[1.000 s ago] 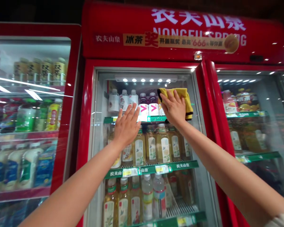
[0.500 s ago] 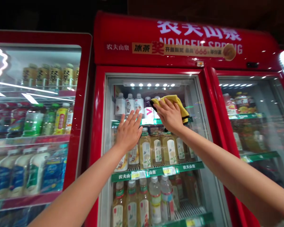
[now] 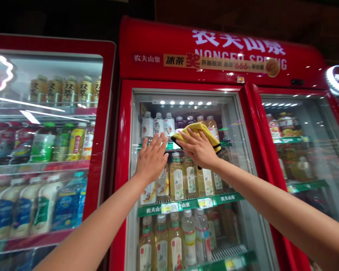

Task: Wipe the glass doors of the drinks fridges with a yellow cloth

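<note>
My left hand (image 3: 151, 160) lies flat against the glass door (image 3: 226, 109) of a red drinks fridge, fingers stretched upward and holding nothing. To its right, my right hand (image 3: 199, 149) presses a yellow cloth (image 3: 211, 134) with black edging onto the same glass. The cloth is bunched under the palm and fingers, its upper and right edges sticking out. Behind the glass, white-capped bottles (image 3: 169, 124) line the upper shelf, partly covered by the cloth. Tea bottles (image 3: 176, 177) stand on the shelf below, just behind my wrists.
At left stands another red-framed fridge (image 3: 97, 113) with rows of drinks. The second door (image 3: 313, 158) of the middle fridge is on the right, past a red upright frame (image 3: 260, 150). A lit red sign panel (image 3: 164, 41) runs above the doors.
My right hand has slid the yellow cloth left and slightly down across the glass. My left hand stays spread on the door, a little further left. The view has shifted slightly.
</note>
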### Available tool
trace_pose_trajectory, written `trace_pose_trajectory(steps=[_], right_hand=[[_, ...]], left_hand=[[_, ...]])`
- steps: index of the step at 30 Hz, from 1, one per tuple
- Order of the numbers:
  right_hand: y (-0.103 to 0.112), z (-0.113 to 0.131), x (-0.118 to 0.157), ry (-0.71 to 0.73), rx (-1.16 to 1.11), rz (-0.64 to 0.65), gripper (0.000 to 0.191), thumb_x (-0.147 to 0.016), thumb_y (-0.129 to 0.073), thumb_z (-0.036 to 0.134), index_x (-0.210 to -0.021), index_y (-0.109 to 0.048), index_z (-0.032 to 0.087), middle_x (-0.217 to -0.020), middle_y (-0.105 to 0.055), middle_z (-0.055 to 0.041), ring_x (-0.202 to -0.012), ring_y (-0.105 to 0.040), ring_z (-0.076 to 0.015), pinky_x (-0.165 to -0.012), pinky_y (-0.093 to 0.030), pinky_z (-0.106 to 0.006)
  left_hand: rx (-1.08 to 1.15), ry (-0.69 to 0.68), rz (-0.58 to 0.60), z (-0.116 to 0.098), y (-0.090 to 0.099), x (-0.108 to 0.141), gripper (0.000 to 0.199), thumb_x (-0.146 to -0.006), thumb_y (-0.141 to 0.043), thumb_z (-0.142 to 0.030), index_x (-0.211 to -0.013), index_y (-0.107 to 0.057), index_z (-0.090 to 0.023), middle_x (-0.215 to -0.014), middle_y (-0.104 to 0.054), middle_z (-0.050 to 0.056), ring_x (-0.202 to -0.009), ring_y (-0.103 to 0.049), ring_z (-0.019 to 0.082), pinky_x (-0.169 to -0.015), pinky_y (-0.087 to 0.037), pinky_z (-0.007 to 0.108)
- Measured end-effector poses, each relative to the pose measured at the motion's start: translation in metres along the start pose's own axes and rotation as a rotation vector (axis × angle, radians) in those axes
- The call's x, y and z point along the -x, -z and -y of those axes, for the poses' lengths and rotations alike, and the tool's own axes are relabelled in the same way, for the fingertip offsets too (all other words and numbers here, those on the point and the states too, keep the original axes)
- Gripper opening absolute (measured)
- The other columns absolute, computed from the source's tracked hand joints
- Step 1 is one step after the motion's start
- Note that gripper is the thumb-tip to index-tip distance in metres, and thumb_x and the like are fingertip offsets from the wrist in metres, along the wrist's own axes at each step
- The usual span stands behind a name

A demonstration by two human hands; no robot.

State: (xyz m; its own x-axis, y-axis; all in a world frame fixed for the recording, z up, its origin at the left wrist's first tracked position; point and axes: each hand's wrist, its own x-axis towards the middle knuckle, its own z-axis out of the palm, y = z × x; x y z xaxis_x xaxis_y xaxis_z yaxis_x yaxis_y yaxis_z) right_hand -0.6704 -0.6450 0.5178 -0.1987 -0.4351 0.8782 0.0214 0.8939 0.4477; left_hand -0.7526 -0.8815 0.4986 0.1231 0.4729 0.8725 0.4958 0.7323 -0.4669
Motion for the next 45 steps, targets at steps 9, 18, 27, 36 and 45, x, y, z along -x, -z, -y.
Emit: trace_pose_trajectory(steps=[9, 18, 27, 36, 45], right_hand=[[-0.008, 0.013, -0.048, -0.387, 0.003, -0.200, 0.047, -0.104, -0.043, 0.037, -0.150, -0.052, 0.039, -0.162, -0.045, 0.0015, -0.154, -0.031, -0.0370, -0.119, -0.030, -0.070], [-0.011, 0.063, -0.023, -0.110, -0.054, -0.063, 0.044, -0.105, -0.039, 0.031, -0.145, -0.057, 0.040, -0.160, -0.046, 0.0057, -0.153, -0.035, -0.0272, -0.124, -0.029, -0.059], [-0.028, 0.118, -0.053, -0.138, -0.054, -0.105, 0.046, -0.105, -0.041, 0.032, -0.148, -0.055, 0.035, -0.163, -0.042, 0.0034, -0.155, -0.030, -0.0305, -0.125, -0.028, -0.058], [-0.029, 0.115, -0.085, -0.353, 0.001, -0.168, 0.048, -0.105, -0.036, 0.030, -0.149, -0.054, 0.034, -0.163, -0.043, -0.0003, -0.154, -0.031, -0.0335, -0.122, -0.029, -0.062], [-0.039, 0.160, -0.045, 0.037, -0.033, -0.073, 0.044, -0.105, -0.043, 0.027, -0.146, -0.058, 0.034, -0.162, -0.044, 0.0023, -0.154, -0.033, -0.0281, -0.126, -0.026, -0.053]], left_hand=[[-0.017, 0.038, 0.016, 0.026, 0.011, 0.020, 0.059, -0.104, -0.036, -0.031, -0.162, -0.029, -0.023, -0.169, -0.030, 0.005, -0.158, -0.024, 0.024, -0.130, -0.014, 0.053], [-0.006, 0.019, 0.044, 0.036, 0.015, 0.044, 0.063, -0.104, -0.038, -0.033, -0.164, -0.023, -0.020, -0.170, -0.025, 0.007, -0.159, -0.021, 0.024, -0.131, -0.009, 0.053], [-0.055, 0.065, 0.029, 0.062, 0.020, 0.076, 0.066, -0.105, -0.036, -0.034, -0.165, -0.015, -0.017, -0.171, -0.023, 0.008, -0.159, -0.018, 0.023, -0.131, -0.011, 0.051], [-0.072, 0.039, 0.036, 0.073, 0.023, 0.103, 0.070, -0.104, -0.039, -0.035, -0.165, -0.013, -0.015, -0.170, -0.024, 0.009, -0.159, -0.020, 0.023, -0.131, -0.011, 0.048], [-0.083, 0.024, 0.068, 0.077, 0.026, 0.131, 0.068, -0.105, -0.036, -0.038, -0.165, -0.014, -0.014, -0.170, -0.023, 0.008, -0.159, -0.021, 0.023, -0.131, -0.014, 0.050]])
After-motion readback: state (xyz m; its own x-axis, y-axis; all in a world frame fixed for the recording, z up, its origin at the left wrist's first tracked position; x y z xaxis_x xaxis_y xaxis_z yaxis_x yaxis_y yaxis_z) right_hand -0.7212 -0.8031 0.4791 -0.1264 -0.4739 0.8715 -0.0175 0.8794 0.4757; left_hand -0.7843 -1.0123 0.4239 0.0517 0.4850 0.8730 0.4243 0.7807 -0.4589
